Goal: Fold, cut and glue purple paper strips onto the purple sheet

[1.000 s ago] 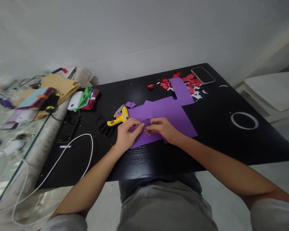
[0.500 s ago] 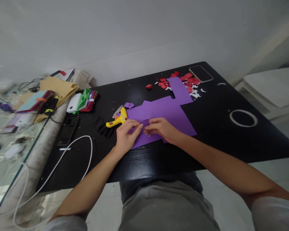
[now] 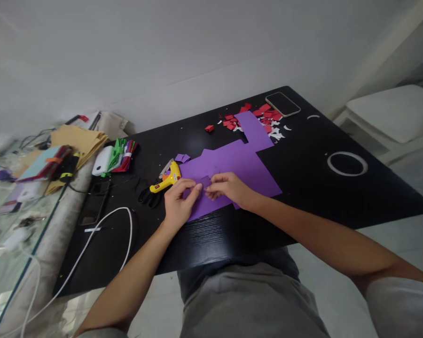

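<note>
Between my two hands is a small piece of purple paper (image 3: 205,181), darker than the sheet below it. My left hand (image 3: 180,201) pinches its left side with thumb and forefinger. Fingers of my right hand (image 3: 229,188) are closed on its right side. Both hands are just over a large purple paper sheet (image 3: 239,164) on the black table. A yellow glue gun (image 3: 167,178) lies just left of the sheet, on top of black-handled scissors (image 3: 151,198). A few small purple pieces (image 3: 182,158) lie behind the glue gun.
Red paper pieces (image 3: 264,110) and white scraps surround a purple strip (image 3: 253,127) near a phone (image 3: 283,103) at the back. A white ring (image 3: 347,163) lies right. Bundled coloured strips (image 3: 121,157), a second phone (image 3: 96,202) and a white cable (image 3: 127,234) are left.
The view has shifted, so the table things appear a little further left. The small purple piece has tilted between my fingers; both hands keep their pinch over the sheet.
</note>
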`<control>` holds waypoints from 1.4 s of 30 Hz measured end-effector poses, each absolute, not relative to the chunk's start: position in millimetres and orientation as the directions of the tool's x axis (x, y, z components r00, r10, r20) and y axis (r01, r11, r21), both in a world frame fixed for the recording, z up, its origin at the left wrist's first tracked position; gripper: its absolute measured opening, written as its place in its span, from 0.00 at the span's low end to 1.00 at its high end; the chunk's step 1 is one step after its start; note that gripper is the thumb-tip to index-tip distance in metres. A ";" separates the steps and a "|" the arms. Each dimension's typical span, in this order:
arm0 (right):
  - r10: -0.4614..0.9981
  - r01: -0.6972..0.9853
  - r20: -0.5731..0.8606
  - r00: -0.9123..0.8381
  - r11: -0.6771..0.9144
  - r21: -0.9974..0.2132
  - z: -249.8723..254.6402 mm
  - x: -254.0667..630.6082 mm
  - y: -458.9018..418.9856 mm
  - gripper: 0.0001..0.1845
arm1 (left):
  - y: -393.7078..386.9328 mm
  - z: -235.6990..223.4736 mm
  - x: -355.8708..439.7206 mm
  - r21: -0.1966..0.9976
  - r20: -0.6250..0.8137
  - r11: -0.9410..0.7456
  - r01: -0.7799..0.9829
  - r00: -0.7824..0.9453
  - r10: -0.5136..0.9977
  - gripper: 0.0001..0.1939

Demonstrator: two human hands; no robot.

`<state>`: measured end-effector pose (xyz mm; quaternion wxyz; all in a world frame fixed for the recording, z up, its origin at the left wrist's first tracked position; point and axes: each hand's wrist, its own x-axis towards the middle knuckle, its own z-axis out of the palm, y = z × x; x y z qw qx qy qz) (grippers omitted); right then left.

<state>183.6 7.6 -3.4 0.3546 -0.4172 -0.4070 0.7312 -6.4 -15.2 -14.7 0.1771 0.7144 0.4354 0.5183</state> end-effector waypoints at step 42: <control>0.913 -0.193 -0.128 -0.386 -0.215 -0.957 -13.6 181.8 4.6 0.01 | -18.7 -6.3 -10.0 0.653 0.527 -0.576 0.492 0.251 0.812 0.09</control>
